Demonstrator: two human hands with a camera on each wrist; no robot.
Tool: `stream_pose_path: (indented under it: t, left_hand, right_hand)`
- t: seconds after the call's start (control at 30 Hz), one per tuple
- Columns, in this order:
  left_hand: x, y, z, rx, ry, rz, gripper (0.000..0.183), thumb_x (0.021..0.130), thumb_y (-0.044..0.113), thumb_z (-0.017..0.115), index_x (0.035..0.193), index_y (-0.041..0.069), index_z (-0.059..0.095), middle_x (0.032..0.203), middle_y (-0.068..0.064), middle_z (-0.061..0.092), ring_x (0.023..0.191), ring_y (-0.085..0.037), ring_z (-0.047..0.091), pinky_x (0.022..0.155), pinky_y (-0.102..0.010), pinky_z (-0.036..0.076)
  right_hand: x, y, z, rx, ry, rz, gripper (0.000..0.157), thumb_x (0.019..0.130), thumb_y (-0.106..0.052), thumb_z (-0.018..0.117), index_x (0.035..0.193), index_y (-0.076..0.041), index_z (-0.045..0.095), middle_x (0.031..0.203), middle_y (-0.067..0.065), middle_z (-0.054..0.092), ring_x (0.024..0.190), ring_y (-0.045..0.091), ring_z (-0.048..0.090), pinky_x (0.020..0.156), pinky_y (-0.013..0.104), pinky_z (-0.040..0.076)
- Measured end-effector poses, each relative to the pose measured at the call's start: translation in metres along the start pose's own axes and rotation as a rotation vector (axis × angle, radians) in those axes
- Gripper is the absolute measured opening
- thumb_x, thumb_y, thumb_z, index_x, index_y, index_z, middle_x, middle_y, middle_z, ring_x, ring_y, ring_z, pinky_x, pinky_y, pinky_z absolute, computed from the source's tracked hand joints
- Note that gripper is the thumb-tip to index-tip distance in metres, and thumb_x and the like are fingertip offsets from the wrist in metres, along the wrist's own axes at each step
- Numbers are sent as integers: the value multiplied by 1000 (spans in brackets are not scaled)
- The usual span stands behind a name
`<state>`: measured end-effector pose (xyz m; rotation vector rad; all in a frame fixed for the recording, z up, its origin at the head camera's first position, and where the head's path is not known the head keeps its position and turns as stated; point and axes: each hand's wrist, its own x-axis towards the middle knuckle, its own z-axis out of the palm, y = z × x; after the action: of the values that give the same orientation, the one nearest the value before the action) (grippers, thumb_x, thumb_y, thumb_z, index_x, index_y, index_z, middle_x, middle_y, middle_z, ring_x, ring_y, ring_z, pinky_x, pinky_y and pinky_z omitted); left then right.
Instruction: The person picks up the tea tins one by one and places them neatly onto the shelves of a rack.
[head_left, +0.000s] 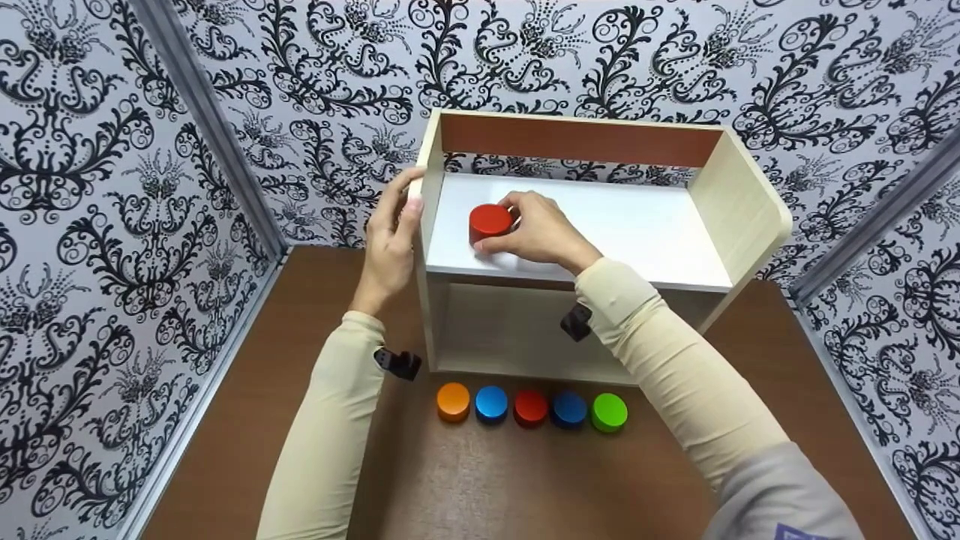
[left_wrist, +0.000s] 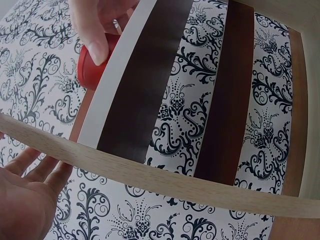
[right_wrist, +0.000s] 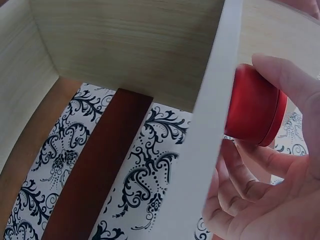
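A red cylinder (head_left: 490, 221) stands on the white upper board (head_left: 637, 225) of a small pale wooden shelf unit (head_left: 742, 202), near its left end. My right hand (head_left: 536, 229) grips the cylinder from the right, fingers curled round it. The right wrist view shows the cylinder (right_wrist: 252, 112) between thumb and fingers of that hand (right_wrist: 270, 200), behind the board's edge (right_wrist: 205, 150). My left hand (head_left: 390, 232) rests flat against the outside of the unit's left panel, fingers straight. In the left wrist view that palm (left_wrist: 25, 200) lies under the panel's edge (left_wrist: 175, 182), with the cylinder (left_wrist: 90, 70) beyond.
A row of discs lies on the brown table (head_left: 300, 315) in front of the unit: orange (head_left: 454, 401), blue (head_left: 491, 403), red (head_left: 530, 407), blue (head_left: 569, 409), green (head_left: 609, 412). Patterned black-and-white walls close in on the left, right and back. The unit's lower compartment holds nothing.
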<state>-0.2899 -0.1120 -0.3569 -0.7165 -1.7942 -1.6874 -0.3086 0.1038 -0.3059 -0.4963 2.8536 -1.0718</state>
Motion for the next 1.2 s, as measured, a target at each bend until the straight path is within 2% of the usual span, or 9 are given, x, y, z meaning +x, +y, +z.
stream_pose_path:
  t: [0.33,0.6,0.87,1.07,1.2]
  left_hand:
    - [0,1,1,1,-1,4,41,105,17,44,142,0,51,137,-25,53,108,-47,55,92,-57,49]
    - [-1,1,0,3,-2,-3,42,105,19,44,142,1,51,134,-26,54,107,-47,56,90,-59,50]
    - [0,1,-1,15,-3,1,42,105,19,45,142,1,51,138,-27,53,111,-46,55,94,-59,48]
    - [-1,0,-1,-3,-3,17,40,105,15,45,141,-1,51,126,-31,56,103,-48,56,89,-55,50]
    - [-1,0,-1,-9,3,15,39,105,15,44,140,1,52,121,-25,60,102,-47,55,87,-53,51]
  right_hand:
    - [2,1,6,-23,19,11,58,77,-37,89,118,-4,64,110,10,63,105,24,54,91,38,44]
    - [-6,1,4,-32,21,-3,70,76,-40,88,128,-4,58,115,10,61,106,24,55,90,38,45]
    - [-23,7,-9,-6,46,-50,77,77,-43,88,134,-4,55,116,15,61,106,27,56,89,40,47]
    - [-43,15,-18,36,84,-100,76,77,-38,89,135,-1,55,119,19,60,106,31,58,91,41,49]
    - [-58,22,-23,61,111,-124,72,78,-35,89,133,-2,58,116,19,60,103,31,59,89,41,50]
